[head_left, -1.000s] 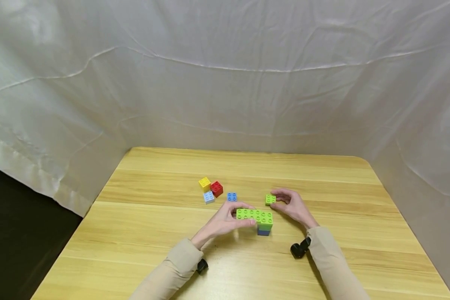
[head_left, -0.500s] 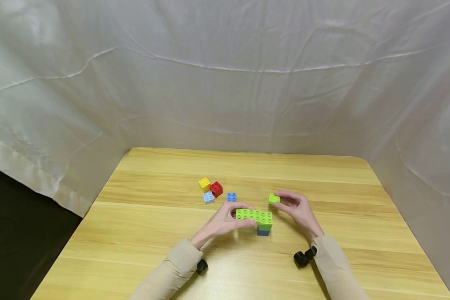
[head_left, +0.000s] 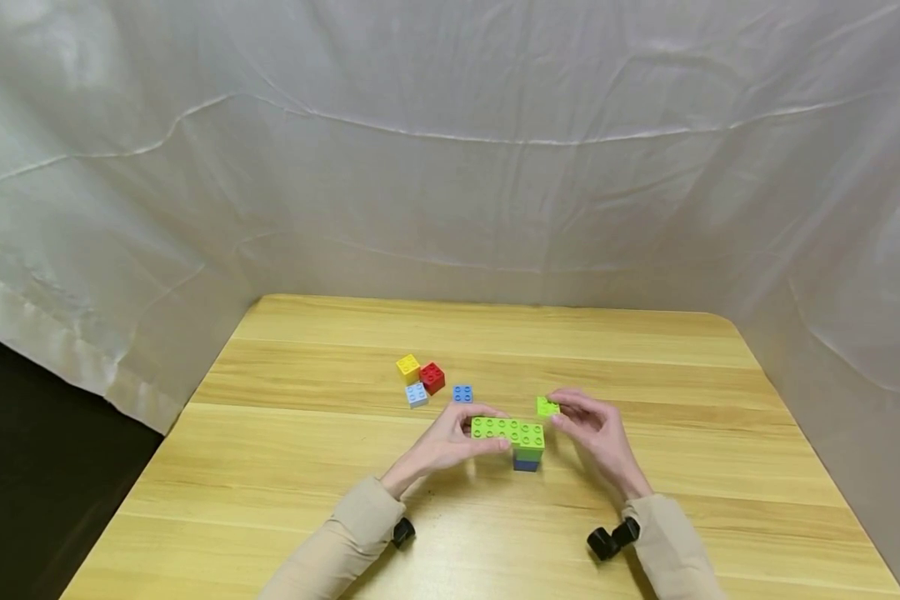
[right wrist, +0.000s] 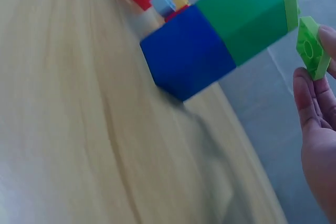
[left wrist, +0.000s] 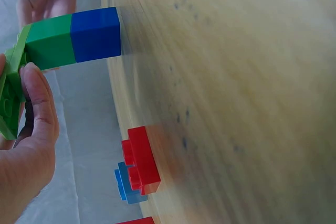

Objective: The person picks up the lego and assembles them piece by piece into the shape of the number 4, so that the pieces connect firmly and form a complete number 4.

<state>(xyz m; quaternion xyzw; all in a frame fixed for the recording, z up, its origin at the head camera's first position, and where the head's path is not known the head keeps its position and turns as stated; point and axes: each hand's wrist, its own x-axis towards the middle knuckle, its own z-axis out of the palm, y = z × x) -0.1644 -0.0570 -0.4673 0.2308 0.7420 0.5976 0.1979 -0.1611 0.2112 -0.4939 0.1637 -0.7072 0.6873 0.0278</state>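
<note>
Gripping the long light-green brick (head_left: 507,427) with your left hand (head_left: 442,441), you have its right end on a dark green block (left wrist: 50,42) and a blue block (left wrist: 96,34); whether that stack touches the table (head_left: 487,542) I cannot tell; your right hand (head_left: 600,429) pinches the small light-green brick (head_left: 545,407) just beyond that end; a bump could likely twist it loose, since your hold looks slight; pressing down on the long brick's unsupported left end might lever the joint apart; its studs face up, long axis running left to right; the small brick, also studs up, shows no clear long axis.
</note>
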